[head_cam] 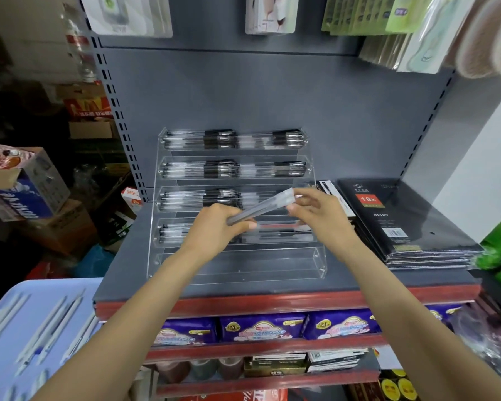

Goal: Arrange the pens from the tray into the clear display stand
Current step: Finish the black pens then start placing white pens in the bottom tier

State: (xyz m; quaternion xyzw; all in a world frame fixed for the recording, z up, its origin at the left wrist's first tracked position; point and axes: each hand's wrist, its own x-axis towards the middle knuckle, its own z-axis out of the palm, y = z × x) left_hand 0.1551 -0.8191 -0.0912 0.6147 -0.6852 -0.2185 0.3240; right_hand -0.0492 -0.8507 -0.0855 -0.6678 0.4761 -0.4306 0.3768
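Observation:
A clear tiered display stand (320, 264) sits on the grey shelf. Its upper tiers hold rows of black-capped pens (220, 138); the lowest tier is bare. A small bundle of pens (268, 205) slants over the fourth tier, blurred. My left hand (214, 227) grips its lower left end. My right hand (318, 212) pinches the upper right end with thumb and fingers. At the bottom left, a light blue tray (18, 287) carries several white pens (52, 319).
A stack of black diary notebooks (402, 221) lies just right of the stand on the grey shelf (214, 290). Packaged goods hang above on the back panel. Cardboard boxes (26, 186) pile up at the left. Purple packs (261, 328) fill the shelf below.

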